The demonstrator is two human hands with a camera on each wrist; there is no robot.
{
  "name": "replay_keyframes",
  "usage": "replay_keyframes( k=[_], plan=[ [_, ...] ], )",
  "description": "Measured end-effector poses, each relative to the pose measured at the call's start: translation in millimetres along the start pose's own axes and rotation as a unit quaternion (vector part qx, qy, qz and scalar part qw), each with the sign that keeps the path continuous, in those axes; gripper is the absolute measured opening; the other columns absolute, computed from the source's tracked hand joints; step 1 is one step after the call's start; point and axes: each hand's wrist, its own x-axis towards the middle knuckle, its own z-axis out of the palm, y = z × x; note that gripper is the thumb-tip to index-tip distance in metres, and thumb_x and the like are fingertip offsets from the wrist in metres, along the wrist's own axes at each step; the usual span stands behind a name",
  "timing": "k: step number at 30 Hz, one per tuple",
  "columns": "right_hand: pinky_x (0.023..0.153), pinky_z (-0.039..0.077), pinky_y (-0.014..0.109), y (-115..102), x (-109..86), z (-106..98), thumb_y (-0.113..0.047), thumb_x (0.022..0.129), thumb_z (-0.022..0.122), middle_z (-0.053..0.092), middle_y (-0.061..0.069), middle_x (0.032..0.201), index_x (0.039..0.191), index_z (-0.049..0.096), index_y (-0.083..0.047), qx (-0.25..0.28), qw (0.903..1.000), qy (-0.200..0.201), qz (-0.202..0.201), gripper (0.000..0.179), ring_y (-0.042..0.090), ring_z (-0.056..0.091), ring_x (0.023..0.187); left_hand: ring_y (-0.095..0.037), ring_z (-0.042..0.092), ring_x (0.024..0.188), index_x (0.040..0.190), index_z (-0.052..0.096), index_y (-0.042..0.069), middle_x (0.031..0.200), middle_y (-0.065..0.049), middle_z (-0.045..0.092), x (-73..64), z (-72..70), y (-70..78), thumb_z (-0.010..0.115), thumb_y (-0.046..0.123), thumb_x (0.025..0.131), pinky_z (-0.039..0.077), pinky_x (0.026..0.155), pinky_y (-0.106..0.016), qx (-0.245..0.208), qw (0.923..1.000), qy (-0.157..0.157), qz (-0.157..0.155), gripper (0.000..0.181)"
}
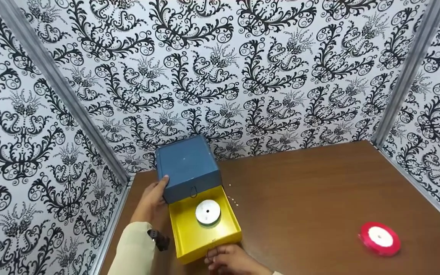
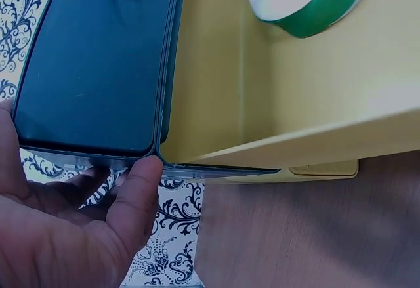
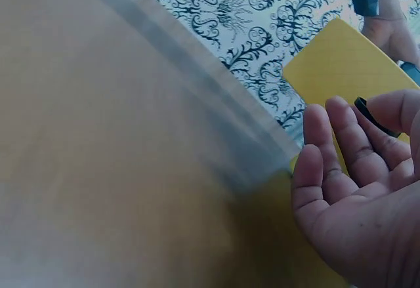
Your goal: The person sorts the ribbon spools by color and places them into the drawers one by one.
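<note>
A blue-grey drawer box (image 1: 187,160) stands at the back left of the table, its yellow drawer (image 1: 183,238) pulled out towards me. Inside the drawer lies a spool of green ribbon (image 2: 321,9) with a white face. My left hand (image 1: 155,193) grips the box's left side near the front corner, as the fingers (image 2: 139,193) at that corner show. At the drawer's front, my right hand (image 1: 229,259) pinches a black loop pull (image 3: 371,117) between thumb and fingers. A second black loop (image 1: 193,191) hangs on the box's blue front.
A spool of red ribbon (image 1: 379,238) lies at the right of the brown table (image 1: 300,198). Small pale bits (image 1: 233,199) are scattered beside the box. Patterned walls (image 1: 220,76) enclose the table at the back and sides.
</note>
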Motion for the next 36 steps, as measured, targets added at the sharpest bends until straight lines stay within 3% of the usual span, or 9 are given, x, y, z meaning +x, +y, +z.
replay_keyframes(
  k=[5,11,20,29,36],
  plan=[
    [0.070,0.056,0.030,-9.9,11.1,-1.4,-0.002,0.085,0.058,0.072,0.011,0.097,0.100,0.070,0.002,0.004,0.9991,0.025,-0.033,0.020,0.017,0.067,0.079,-0.041,0.048,0.128,0.151,0.031,-0.005,0.142,-0.031,0.045,2.0,-0.1,1.3,0.049,0.052,0.101,0.038,0.109,-0.050,0.008,0.9999,0.003,0.011,0.078],
    [0.069,0.055,0.030,-19.3,27.0,-4.2,-0.004,0.085,0.057,0.072,0.011,0.097,0.100,0.070,0.001,-0.009,0.9988,0.035,-0.035,0.020,0.019,0.068,0.081,-0.042,0.049,0.127,0.149,0.031,-0.009,0.141,-0.034,0.044,3.9,-0.5,3.1,0.048,0.050,0.102,0.039,0.109,-0.050,0.009,0.9998,0.005,0.017,0.077],
    [0.071,0.054,0.031,-39.1,57.0,-4.2,-0.006,0.091,0.058,0.073,0.011,0.100,0.105,0.069,0.002,-0.024,0.9981,0.037,-0.043,0.020,0.018,0.068,0.081,-0.044,0.048,0.128,0.151,0.029,-0.005,0.142,-0.033,0.043,1.3,-1.1,4.6,0.047,0.054,0.101,0.042,0.105,-0.055,0.029,0.9995,-0.003,0.014,0.079],
    [0.072,0.055,0.032,-52.8,81.3,-13.0,-0.011,0.094,0.059,0.073,0.011,0.104,0.109,0.070,0.000,-0.040,0.9980,0.043,-0.026,0.022,0.017,0.069,0.083,-0.042,0.052,0.123,0.152,0.029,-0.004,0.139,-0.032,0.046,2.3,5.1,0.6,0.049,0.054,0.101,0.044,0.103,-0.054,-0.002,0.9999,-0.008,0.008,0.081],
    [0.079,0.056,0.035,-61.6,97.7,-11.8,-0.015,0.096,0.060,0.071,0.015,0.112,0.113,0.069,-0.001,-0.042,0.9984,0.030,-0.023,0.024,0.018,0.069,0.087,-0.044,0.048,0.128,0.154,0.023,-0.003,0.144,-0.032,0.041,-0.7,1.1,-1.2,0.049,0.056,0.100,0.042,0.104,-0.055,-0.013,0.9999,-0.009,-0.002,0.084]
  ],
)
